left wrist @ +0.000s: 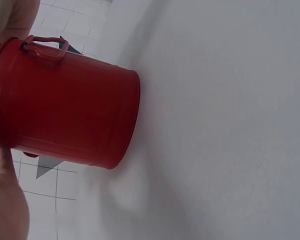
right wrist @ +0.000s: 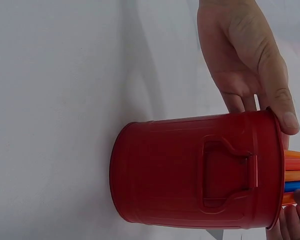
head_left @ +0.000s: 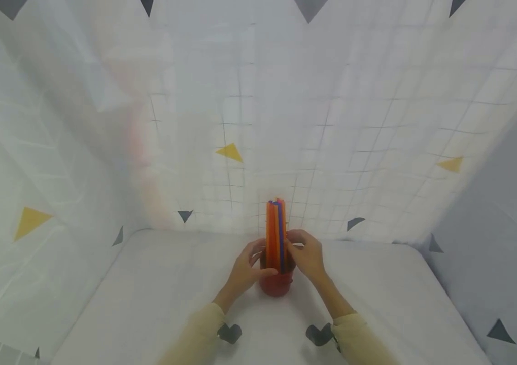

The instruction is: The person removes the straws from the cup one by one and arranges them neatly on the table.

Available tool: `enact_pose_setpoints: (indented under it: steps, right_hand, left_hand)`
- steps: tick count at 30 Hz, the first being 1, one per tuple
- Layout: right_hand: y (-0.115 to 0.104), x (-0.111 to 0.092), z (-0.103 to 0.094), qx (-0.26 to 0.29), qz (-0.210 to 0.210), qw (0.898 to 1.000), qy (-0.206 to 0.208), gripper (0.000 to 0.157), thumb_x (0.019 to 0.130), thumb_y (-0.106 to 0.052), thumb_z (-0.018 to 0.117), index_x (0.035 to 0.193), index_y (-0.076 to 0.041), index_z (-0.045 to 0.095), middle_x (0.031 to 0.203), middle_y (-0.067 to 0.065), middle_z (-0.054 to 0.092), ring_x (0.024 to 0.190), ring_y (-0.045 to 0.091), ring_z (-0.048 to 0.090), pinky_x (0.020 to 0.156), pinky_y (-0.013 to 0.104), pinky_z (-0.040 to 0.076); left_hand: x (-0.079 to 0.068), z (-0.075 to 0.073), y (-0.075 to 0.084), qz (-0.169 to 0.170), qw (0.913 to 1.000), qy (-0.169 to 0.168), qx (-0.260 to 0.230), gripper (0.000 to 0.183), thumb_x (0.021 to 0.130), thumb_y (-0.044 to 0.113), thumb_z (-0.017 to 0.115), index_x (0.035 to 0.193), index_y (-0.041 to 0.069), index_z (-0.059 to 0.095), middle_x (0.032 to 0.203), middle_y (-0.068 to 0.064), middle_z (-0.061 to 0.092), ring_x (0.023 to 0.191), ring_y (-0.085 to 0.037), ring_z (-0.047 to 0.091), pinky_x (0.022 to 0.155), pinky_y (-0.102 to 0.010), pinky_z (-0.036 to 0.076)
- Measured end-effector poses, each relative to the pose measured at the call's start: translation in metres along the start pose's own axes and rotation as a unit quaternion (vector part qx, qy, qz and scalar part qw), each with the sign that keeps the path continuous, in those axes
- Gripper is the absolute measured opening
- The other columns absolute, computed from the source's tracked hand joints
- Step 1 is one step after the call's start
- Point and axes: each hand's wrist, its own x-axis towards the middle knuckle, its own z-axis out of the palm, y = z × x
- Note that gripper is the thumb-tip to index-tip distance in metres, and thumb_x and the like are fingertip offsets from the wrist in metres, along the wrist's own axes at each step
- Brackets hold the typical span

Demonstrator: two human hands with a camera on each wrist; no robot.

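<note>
Our left hand (head_left: pixel 244 269) grips the red bucket (head_left: pixel 276 287) at its rim, thumb over the near edge and fingers round the side, while our right hand (head_left: pixel 309 256) rests thumb and fingers against the bundle of sticks (head_left: pixel 273 238) opposite; we cannot tell whether it pinches them. The sticks, orange, red and blue, rise upright from the bucket, which stands on the white desk (head_left: pixel 171 289) directly before us, a looped handle (right wrist: pixel 253 172) on its side. Pale sleeves (head_left: pixel 205 320) cover our forearms. Behind the desk hangs a whitish sheet (head_left: pixel 281 116) marked with grid lines and yellow and dark grey shapes.
</note>
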Motion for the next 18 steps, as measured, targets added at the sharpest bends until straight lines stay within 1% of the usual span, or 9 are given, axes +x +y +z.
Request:
enact_pose_setpoints:
  steps: [2, 5, 9, 12, 14, 18]
  right_hand:
    - [-0.0006, -0.0004, 0.0009, 0.001, 0.004, 1.0, -0.001, 0.015, 0.087, -0.01, 0.073, 0.102, -0.011, 0.07, 0.096, 0.001, 0.071, 0.089, 0.016, 0.068, 0.074, 0.028, 0.058]
    - [-0.0006, -0.0008, 0.0027, -0.002, 0.025, 1.0, -0.004, 0.015, 0.087, -0.012, 0.074, 0.102, -0.011, 0.07, 0.096, 0.002, 0.071, 0.09, 0.016, 0.068, 0.075, 0.028, 0.058]
    - [-0.0025, -0.0021, 0.0044, -0.008, 0.055, 0.998, -0.003, 0.016, 0.087, -0.015, 0.074, 0.103, -0.012, 0.069, 0.098, 0.002, 0.071, 0.09, 0.016, 0.068, 0.076, 0.03, 0.058]
    - [-0.0056, -0.0032, 0.0049, -0.016, 0.053, 0.998, 0.002, 0.017, 0.088, -0.017, 0.073, 0.104, -0.012, 0.069, 0.098, 0.003, 0.071, 0.089, 0.018, 0.068, 0.076, 0.033, 0.059]
    - [-0.0066, -0.0033, 0.0058, -0.024, 0.044, 0.999, 0.007, 0.017, 0.088, -0.018, 0.073, 0.104, -0.011, 0.07, 0.098, 0.003, 0.071, 0.088, 0.018, 0.068, 0.075, 0.033, 0.059]
    - [-0.007, -0.0023, 0.008, -0.038, 0.022, 0.999, 0.021, 0.018, 0.087, -0.014, 0.073, 0.104, -0.009, 0.07, 0.099, 0.004, 0.071, 0.086, 0.018, 0.068, 0.075, 0.032, 0.059]
  left_hand:
    - [-0.0009, 0.0002, 0.0001, -0.002, 1.0, 0.0, -0.001, 0.076, 0.076, 0.028, 0.085, 0.14, 0.032, 0.045, 0.137, 0.012, 0.051, 0.127, -0.011, 0.048, 0.11, -0.044, 0.037]
    - [-0.0026, 0.0004, 0.0002, -0.004, 1.0, -0.001, -0.002, 0.074, 0.076, 0.031, 0.084, 0.139, 0.036, 0.045, 0.136, 0.016, 0.051, 0.127, -0.008, 0.047, 0.11, -0.042, 0.036]
    - [-0.0033, 0.0014, 0.0006, -0.006, 1.0, 0.0, 0.001, 0.075, 0.077, 0.033, 0.084, 0.14, 0.037, 0.044, 0.136, 0.017, 0.05, 0.128, -0.006, 0.046, 0.11, -0.042, 0.036]
    - [-0.0023, 0.003, 0.0015, -0.011, 0.9999, 0.003, 0.008, 0.076, 0.077, 0.034, 0.083, 0.141, 0.034, 0.043, 0.137, 0.016, 0.05, 0.128, -0.007, 0.046, 0.11, -0.041, 0.036]
    - [-0.0015, 0.0041, 0.0023, -0.016, 0.9998, 0.005, 0.012, 0.077, 0.077, 0.034, 0.083, 0.142, 0.033, 0.043, 0.138, 0.015, 0.049, 0.128, -0.008, 0.046, 0.11, -0.04, 0.037]
    - [0.0006, 0.0055, 0.0023, -0.011, 0.9999, 0.004, 0.011, 0.078, 0.078, 0.033, 0.083, 0.144, 0.028, 0.041, 0.14, 0.011, 0.048, 0.128, -0.013, 0.047, 0.109, -0.04, 0.037]
